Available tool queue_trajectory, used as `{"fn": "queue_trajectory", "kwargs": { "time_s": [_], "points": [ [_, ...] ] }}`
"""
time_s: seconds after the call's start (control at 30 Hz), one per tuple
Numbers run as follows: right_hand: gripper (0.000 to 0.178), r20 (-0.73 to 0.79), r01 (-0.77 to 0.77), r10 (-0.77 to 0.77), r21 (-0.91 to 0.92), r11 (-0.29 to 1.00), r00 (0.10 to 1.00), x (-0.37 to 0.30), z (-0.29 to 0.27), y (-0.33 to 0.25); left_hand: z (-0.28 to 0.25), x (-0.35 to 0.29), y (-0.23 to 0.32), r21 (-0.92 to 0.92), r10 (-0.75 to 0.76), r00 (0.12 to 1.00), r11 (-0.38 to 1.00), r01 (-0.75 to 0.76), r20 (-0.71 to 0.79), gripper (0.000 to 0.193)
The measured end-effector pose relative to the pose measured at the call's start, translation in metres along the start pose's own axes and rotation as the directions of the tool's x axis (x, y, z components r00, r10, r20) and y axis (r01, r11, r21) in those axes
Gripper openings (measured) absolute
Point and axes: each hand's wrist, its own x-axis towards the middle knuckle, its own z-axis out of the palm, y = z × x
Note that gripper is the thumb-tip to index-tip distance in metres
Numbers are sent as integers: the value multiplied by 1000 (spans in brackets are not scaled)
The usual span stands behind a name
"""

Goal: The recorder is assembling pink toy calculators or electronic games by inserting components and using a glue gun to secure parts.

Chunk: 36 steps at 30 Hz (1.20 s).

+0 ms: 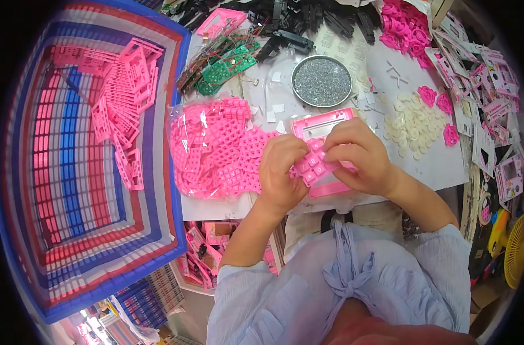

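Between my two hands is a pink keypad (314, 165) with raised square keys, tilted a little. My left hand (282, 171) pinches its left edge with curled fingers. On its upper right side, my right hand (358, 155) grips it between thumb and fingers. Right beneath lies a pink plastic casing (331, 188) with a silvery slot (329, 127) near its far end; the keypad and my hands cover its middle. Left of my left hand, a clear plastic bag (207, 149) of more pink keypads lies open, several of them spilling toward my hand.
A round tin (321, 80) of small metal screws stands beyond the casing. White discs (414, 126) and pink pieces (450, 135) lie to the right. Green circuit boards (230, 66) with wires and black parts (296, 40) fill the back. A striped basket (178, 190) holding pink frames (121, 98) stands left.
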Motion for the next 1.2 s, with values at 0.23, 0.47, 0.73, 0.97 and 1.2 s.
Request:
{"fn": "queue_trajectory", "kwargs": {
  "time_s": [0.23, 0.47, 0.73, 0.97, 1.2],
  "points": [
    [52, -15, -21, 20, -38, 999, 1000, -2, 5, -11, 0, -14, -5, -19, 2, 1000, 1000, -2, -1, 51],
    [35, 326, -620, 624, 709, 335, 710, -6, 21, -12, 11, -28, 12, -554, -386, 921, 778, 297, -48, 38],
    [16, 329, -617, 526, 324, 717, 784, 26, -14, 0, -15, -47, 12, -489, -626, 780, 671, 557, 29, 48],
    [14, 737, -316, 277, -90, 945, 617, 32, 7, 43, -26, -65, 1, -351, -705, 709, 660, 664, 15, 31],
    [22, 747, -248, 353, -254, 935, 563, 40, 23, 61, -29, -67, -2, -294, -680, 733, 698, 653, 13, 26]
  ]
}}
